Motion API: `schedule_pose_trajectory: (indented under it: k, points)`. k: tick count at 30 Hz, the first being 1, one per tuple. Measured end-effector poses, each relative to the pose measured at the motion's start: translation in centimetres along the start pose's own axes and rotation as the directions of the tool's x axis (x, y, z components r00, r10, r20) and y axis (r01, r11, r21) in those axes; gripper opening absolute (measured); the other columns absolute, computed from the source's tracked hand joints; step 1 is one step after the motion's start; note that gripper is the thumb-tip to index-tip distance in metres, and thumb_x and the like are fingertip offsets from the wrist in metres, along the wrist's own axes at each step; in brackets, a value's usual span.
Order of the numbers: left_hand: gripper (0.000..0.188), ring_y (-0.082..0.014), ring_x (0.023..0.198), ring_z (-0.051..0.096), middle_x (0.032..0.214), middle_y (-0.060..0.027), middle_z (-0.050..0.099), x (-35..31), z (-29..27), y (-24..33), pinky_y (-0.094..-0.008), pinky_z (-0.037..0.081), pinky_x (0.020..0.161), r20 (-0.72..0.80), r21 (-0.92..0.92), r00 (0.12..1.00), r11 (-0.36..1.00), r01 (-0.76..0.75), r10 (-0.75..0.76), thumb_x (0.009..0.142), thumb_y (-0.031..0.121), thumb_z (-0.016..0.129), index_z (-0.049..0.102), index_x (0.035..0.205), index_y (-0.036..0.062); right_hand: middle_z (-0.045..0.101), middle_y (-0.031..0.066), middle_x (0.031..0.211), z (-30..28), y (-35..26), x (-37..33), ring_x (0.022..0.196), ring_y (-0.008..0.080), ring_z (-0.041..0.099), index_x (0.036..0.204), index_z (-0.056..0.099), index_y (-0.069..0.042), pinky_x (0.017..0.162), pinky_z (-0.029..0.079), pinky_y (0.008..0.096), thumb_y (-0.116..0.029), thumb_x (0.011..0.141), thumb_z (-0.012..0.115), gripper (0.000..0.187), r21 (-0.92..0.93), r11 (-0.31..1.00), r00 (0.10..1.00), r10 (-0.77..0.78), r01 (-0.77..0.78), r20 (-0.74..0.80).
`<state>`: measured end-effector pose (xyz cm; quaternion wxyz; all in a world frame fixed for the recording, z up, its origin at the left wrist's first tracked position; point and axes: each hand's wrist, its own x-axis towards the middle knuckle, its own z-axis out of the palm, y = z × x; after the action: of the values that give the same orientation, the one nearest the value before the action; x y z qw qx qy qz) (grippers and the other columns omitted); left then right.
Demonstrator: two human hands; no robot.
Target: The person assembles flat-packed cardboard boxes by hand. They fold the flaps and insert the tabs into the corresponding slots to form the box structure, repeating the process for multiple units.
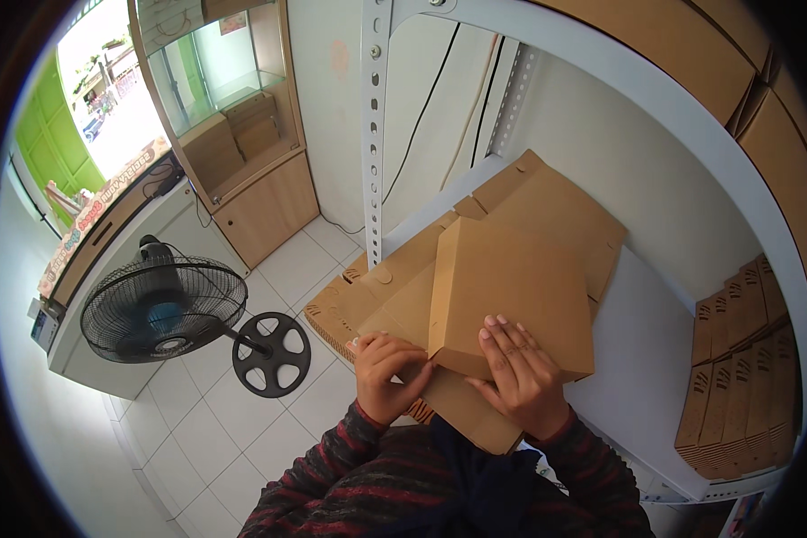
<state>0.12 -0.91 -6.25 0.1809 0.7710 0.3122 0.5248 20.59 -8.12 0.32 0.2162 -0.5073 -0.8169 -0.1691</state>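
Observation:
A brown cardboard box (520, 287), partly folded into shape, lies in front of me on top of flat cardboard sheets (556, 202). My right hand (520, 372) rests on its broad face near the close edge, fingers stretched out and lying flat. At the box's near left corner, my left hand (388, 375) is closed, its thumb and fingers pinching the cardboard edge. Below the box, a cardboard flap (471, 412) sticks out toward my body. The inside of the box is hidden from view.
A white metal shelf (632, 350) carries the sheets, with several folded boxes (735, 386) stacked at right. More cartons (681, 45) sit overhead. A perforated upright (374, 134) stands ahead. On the left are a black fan (163, 305), its round base (272, 354) and a glass cabinet (260, 193).

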Motion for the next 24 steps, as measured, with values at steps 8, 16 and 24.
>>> schedule_pose_trajectory:
  k: [8, 16, 24]
  points:
    - [0.021, -0.0311, 0.087, 0.059, 0.093, -0.0125, 0.063, 1.9, -1.2, 0.8, -0.0402, 0.043, 0.086, -0.006, 0.039, 0.979, 0.978, 0.206, -0.206, 0.083, 0.016, 0.066, 0.062, 0.098, 0.0014, 0.05, 0.0241, 0.14, -0.9, 0.2, 0.0, 0.129, 0.0366, 0.051, 0.133, 0.052, 0.006, 0.107, 0.042, 0.0461, -0.029, 0.079, 0.075, 0.069, 0.162, 0.984, 0.993, 0.061, -0.077, 0.1]
    - [0.048, -0.0342, 0.09, 0.062, 0.095, -0.0177, 0.061, 4.7, -1.2, 1.2, -0.0414, 0.049, 0.08, 0.368, 0.089, 0.871, 0.945, 0.316, -0.326, 0.093, 0.039, 0.06, 0.062, 0.116, -0.003, 0.043, 0.0299, 0.142, -3.0, 3.2, -6.1, 0.134, 0.043, 0.042, 0.142, 0.038, 0.008, 0.112, 0.031, 0.0483, -0.035, 0.097, 0.056, 0.065, 0.256, 0.66, 0.643, 0.749, -0.706, -0.158]
    - [0.053, -0.0306, 0.096, 0.064, 0.103, -0.0176, 0.062, 5.0, 0.2, 1.5, -0.0392, 0.05, 0.086, 0.439, -0.023, 0.834, 0.924, 0.383, -0.334, 0.096, 0.041, 0.058, 0.057, 0.122, -0.0043, 0.041, 0.0237, 0.145, -1.1, 3.6, -8.3, 0.139, 0.0412, 0.033, 0.149, 0.033, -0.003, 0.115, 0.015, 0.0587, -0.048, 0.102, 0.034, 0.065, 0.393, 0.532, 0.615, 0.78, -0.749, 0.116]
